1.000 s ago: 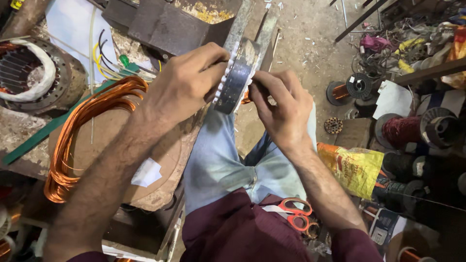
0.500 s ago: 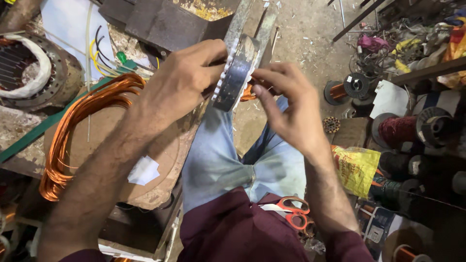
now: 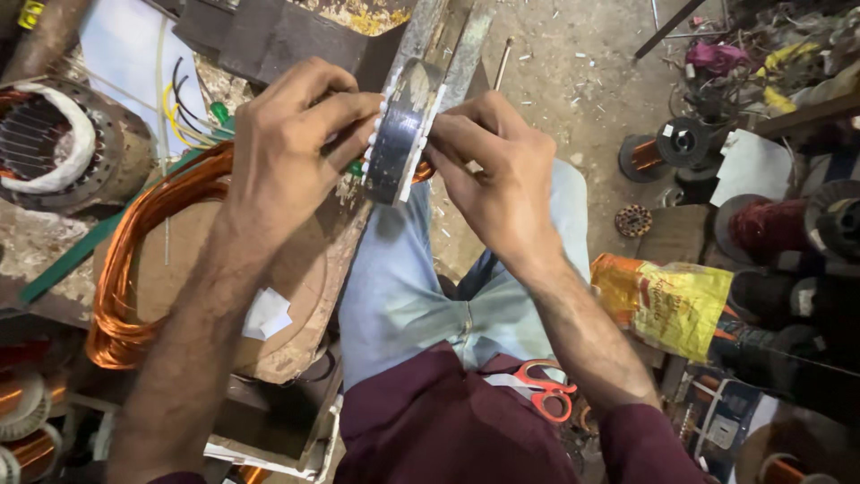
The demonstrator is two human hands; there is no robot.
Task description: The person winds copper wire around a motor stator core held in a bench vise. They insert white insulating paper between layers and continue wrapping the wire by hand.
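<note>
A dark round stator core (image 3: 394, 143) with white slot paper along its edges is held upright above my lap. My left hand (image 3: 287, 152) grips its left side, fingers curled over the rim. My right hand (image 3: 497, 166) pinches the white paper edge on its right side. A coil of orange copper wire (image 3: 134, 260) lies on the work board at my left and runs up toward the core. Red-handled scissors (image 3: 542, 390) rest on my lap.
A large motor stator (image 3: 54, 148) sits at the far left. Wire spools (image 3: 672, 143) and a dark red spool (image 3: 770, 224) stand on the right, beside a yellow packet (image 3: 667, 300). A metal bar (image 3: 439, 36) runs behind the core. The floor is dusty and littered.
Both hands stay on the core; my right hand has shifted up along its right edge, fingers pinching the white paper.
</note>
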